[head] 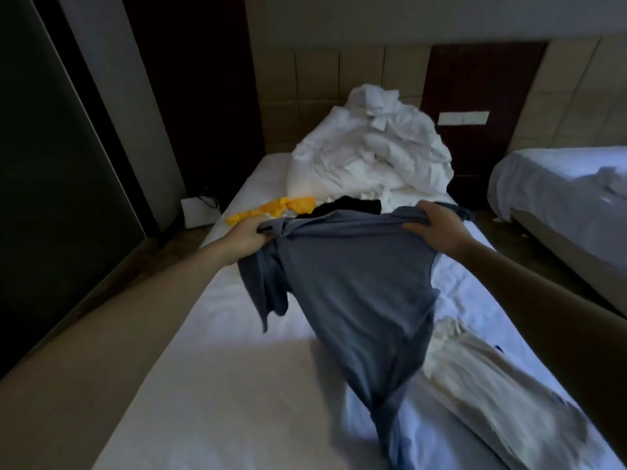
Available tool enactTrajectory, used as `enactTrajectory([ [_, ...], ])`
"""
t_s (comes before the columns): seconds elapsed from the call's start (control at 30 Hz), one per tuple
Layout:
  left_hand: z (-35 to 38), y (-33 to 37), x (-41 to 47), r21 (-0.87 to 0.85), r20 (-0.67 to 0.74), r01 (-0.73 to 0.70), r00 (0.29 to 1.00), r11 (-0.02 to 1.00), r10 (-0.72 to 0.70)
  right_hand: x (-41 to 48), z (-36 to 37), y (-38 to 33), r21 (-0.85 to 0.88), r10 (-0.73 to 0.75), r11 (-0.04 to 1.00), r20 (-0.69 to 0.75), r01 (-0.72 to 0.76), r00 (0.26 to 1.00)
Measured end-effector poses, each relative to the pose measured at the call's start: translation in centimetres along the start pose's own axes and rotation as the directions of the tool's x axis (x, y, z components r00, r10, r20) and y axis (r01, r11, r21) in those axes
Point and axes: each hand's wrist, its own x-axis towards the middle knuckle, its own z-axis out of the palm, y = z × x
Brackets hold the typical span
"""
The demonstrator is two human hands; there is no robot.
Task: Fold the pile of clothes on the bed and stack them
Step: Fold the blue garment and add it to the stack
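A grey-blue T-shirt [356, 300] hangs spread above the white bed [237, 385], its hem trailing on the sheet near me. My left hand [246, 237] grips its left shoulder and my right hand [437, 228] grips its right shoulder. A cream garment [492, 385] lies crumpled on the sheet at the lower right. Beyond the shirt lie a yellow garment [278, 208] and a black garment [349, 205], partly hidden by the shirt.
A heap of white bedding [373, 154] fills the head of the bed against the padded headboard. A second bed [559, 198] stands to the right across a narrow floor gap. A dark wall panel runs along the left.
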Motion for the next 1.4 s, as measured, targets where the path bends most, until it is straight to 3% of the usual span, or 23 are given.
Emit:
enactTrajectory([
  [0.27,-6.7,7.1,5.9,0.104,-0.348,-0.105,0.928,0.989,0.135,6.7,-7.1,-3.5,-0.091,-0.136,0.989,-0.282,0.114,0.95],
  [0.37,-8.4,8.2,5.6,0.15,-0.375,-0.148,0.906,0.978,0.194,7.1,-7.8,-3.8,-0.059,-0.146,0.989,-0.306,0.134,0.941],
  [0.5,-9.2,7.3,2.9,0.182,-0.206,-0.188,0.952,0.965,0.224,4.7,-6.9,-4.1,-0.046,-0.147,0.989,-0.22,0.14,0.964],
  [0.6,-9.0,5.8,-1.0,0.113,0.073,-0.154,0.987,0.982,0.146,1.7,-5.3,-3.2,-0.045,-0.123,0.992,-0.113,0.119,0.986],
  [0.7,-7.6,3.4,-4.0,0.216,0.317,-0.111,0.948,0.97,0.037,-1.5,-3.2,-1.0,0.021,-0.088,0.996,0.094,0.087,0.992],
  [0.8,-5.8,1.4,-6.9,0.264,0.474,0.042,0.864,0.964,-0.167,-5.3,-1.8,0.1,0.14,-0.017,0.989,0.369,-0.037,0.929],
  [0.9,-3.8,0.2,-10.1,0.208,0.638,0.217,0.709,0.954,-0.301,-9.5,-1.4,0.4,0.105,0.034,0.987,0.594,-0.119,0.803],
  [0.97,-2.3,-1.1,-12.1,0.189,0.716,0.3,0.609,0.935,-0.341,-12.3,-1.0,1.3,0.209,0.011,0.952,0.706,-0.224,0.708],
  [1.07,-0.2,-3.5,-15.0,0.22,0.735,0.379,0.541,0.899,-0.408,-15.4,0.2,3.9,0.39,-0.046,0.826,0.767,-0.408,0.64],
  [1.17,1.5,-5.2,-17.2,0.226,0.685,0.422,0.572,0.878,-0.452,-17.8,1.1,4.2,0.406,-0.065,0.814,0.774,-0.415,0.629],
  [1.3,2.7,-5.8,-17.9,0.069,0.533,0.459,0.734,0.886,-0.422,-18.6,2.5,3.6,0.476,0.036,0.78,0.613,-0.406,0.789],
  [1.4,3.4,-6.2,-16.9,-0.037,0.432,0.454,0.811,0.89,-0.396,-17.5,4.1,3.0,0.434,0.151,0.824,0.451,-0.364,0.88],
])
